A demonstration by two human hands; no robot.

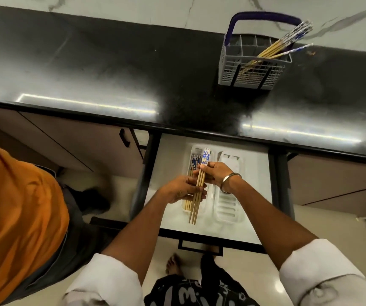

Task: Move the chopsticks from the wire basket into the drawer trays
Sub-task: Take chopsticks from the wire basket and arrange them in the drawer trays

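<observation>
Over the open drawer (173, 151), my left hand (181, 191) and my right hand (216, 174) both hold a small bundle of wooden chopsticks (197, 195) with blue-and-white tops. The bundle hangs just above the left white tray (209, 196), where several chopsticks (192, 164) lie. The right white tray (228, 208) holds nothing I can see. On the black counter at the upper right stands the grey wire basket (252, 71) with a blue handle; several more chopsticks (283, 44) lean out of its right side.
A person in an orange shirt (16, 213) stands close at the left. Black countertop (111, 69) spans the view, a marble wall behind it. The drawer front with its black handle (200, 246) juts toward my legs. Closed cabinet doors flank the drawer.
</observation>
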